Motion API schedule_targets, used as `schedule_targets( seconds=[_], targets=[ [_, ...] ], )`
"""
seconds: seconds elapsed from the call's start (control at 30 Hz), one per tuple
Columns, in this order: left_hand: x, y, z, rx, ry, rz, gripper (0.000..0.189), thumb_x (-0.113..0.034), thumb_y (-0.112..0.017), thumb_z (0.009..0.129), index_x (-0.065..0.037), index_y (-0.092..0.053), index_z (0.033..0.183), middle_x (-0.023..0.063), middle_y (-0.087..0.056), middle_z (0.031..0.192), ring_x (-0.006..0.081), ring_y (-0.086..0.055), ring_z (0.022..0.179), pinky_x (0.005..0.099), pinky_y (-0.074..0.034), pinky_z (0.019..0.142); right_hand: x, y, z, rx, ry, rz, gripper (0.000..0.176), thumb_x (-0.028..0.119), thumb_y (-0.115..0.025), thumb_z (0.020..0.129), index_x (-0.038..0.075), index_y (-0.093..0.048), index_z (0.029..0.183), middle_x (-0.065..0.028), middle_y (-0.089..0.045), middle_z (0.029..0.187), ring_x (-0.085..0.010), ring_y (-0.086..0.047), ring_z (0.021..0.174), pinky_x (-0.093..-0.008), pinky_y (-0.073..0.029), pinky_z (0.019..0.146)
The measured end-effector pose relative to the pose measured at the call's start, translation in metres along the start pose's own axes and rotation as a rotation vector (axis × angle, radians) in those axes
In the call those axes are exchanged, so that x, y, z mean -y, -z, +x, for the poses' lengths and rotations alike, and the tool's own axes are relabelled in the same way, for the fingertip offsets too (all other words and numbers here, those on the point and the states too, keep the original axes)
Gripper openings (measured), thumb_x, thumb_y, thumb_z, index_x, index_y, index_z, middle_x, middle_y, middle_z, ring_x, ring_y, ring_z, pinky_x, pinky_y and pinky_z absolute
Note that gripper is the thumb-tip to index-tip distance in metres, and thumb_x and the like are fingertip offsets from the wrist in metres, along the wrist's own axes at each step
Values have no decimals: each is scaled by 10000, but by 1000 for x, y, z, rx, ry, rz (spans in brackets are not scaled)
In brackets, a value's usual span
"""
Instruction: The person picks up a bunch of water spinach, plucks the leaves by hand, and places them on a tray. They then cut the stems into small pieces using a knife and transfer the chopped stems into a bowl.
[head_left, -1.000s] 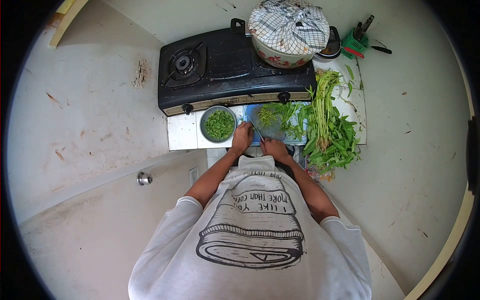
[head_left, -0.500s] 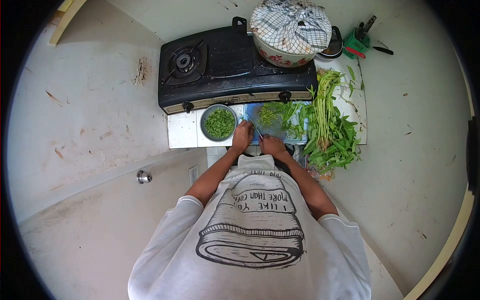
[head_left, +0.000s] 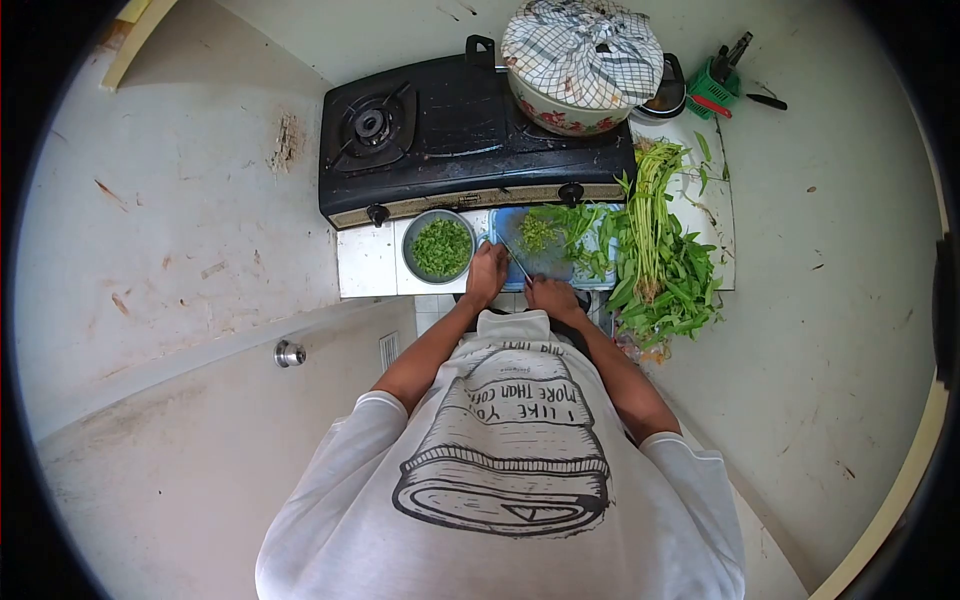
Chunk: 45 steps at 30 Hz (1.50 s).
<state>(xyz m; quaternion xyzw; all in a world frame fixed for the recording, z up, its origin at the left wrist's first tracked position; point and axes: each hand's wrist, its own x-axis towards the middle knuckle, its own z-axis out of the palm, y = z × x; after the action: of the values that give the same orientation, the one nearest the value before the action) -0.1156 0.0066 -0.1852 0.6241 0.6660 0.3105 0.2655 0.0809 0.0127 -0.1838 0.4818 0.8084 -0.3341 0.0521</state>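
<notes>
- work in hand, by my judgement, stood partway: the metal bowl [head_left: 439, 247] beside the stove [head_left: 450, 125] held a good layer of chopped greens, and a small cut heap [head_left: 536, 230] lay on the blue cutting board [head_left: 552, 264]
- more remained than was done, i would say; a few long stems [head_left: 583, 232] lay across the far end of the board, and a large uncut leafy bunch [head_left: 660, 250] lay on the counter just beside it, roots toward the person
- right hand [head_left: 550, 295] sat at the near edge of the board, apparently closed around the handle of the knife [head_left: 514, 258]; the thin blade ran out from it toward the cut heap
- left hand [head_left: 487, 272] rested on the board's left end, between bowl and blade, fingers curled downward; whether it pinned any stems or held nothing i could not tell
- knife handle was hidden inside the fist; the blade's contact with the board was too small to judge
- pot [head_left: 583, 55] on the right burner was covered by a checked cloth, so its contents were unseen; a second vessel behind it showed only a rim
- green basket [head_left: 712, 88] of utensils in the far corner was too small to sort out; the person's shirt blocked the counter's near edge and whatever lay below it
</notes>
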Motion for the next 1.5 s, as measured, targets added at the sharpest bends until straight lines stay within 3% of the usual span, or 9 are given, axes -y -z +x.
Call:
schedule_targets(
  seconds=[0.23, 0.43, 0.83, 0.93, 1.5],
  targets=[
    [-6, 4, -1, -27, 2, -52, 52, 25, -661, 858, 7, -614, 867, 212, -578, 822, 427, -599, 752, 497, -486, 691, 6, 0, 13, -42, -12, 13, 439, 373, -544, 985, -52, -653, 983, -292, -720, 837, -476, -721, 785, -573, -581, 752],
    [1, 3, 1, -11, -37, -84, 57, 24, -663, 848, 12, -611, 869, 212, -585, 834, 431, -610, 771, 500, -487, 700, 0, -2, 3, -74, -58, 6, 434, 381, -535, 996, -31, -670, 975, -288, -718, 830, -482, -717, 780, -585, -575, 747],
    [-6, 7, 0, 0, 0, -65, 40, 22, -641, 856, 16, -637, 896, 219, -604, 876, 449, -617, 800, 515, -495, 722, 8, 10, 0, 1, 43, 33, 451, 398, -517, 1019, -29, -660, 1002, -291, -715, 841, -472, -716, 793, -589, -569, 735],
    [-6, 7, 0, 1, 8, -61, 43, 28, -631, 856, 17, -640, 896, 220, -606, 875, 450, -621, 802, 518, -495, 723, 11, 7, 7, 54, 5, 22, 438, 362, -477, 1021, -37, -656, 1036, -299, -723, 923, -460, -723, 874, -576, -565, 829],
    [-3, -3, -6, -43, 108, -56, 99, 29, -626, 862, 16, -622, 961, 245, -595, 915, 453, -619, 832, 525, -500, 734, 16, 11, 12, 44, -31, -6, 417, 312, -480, 992, -66, -646, 1050, -294, -732, 930, -443, -733, 896, -541, -572, 849]
  ],
)
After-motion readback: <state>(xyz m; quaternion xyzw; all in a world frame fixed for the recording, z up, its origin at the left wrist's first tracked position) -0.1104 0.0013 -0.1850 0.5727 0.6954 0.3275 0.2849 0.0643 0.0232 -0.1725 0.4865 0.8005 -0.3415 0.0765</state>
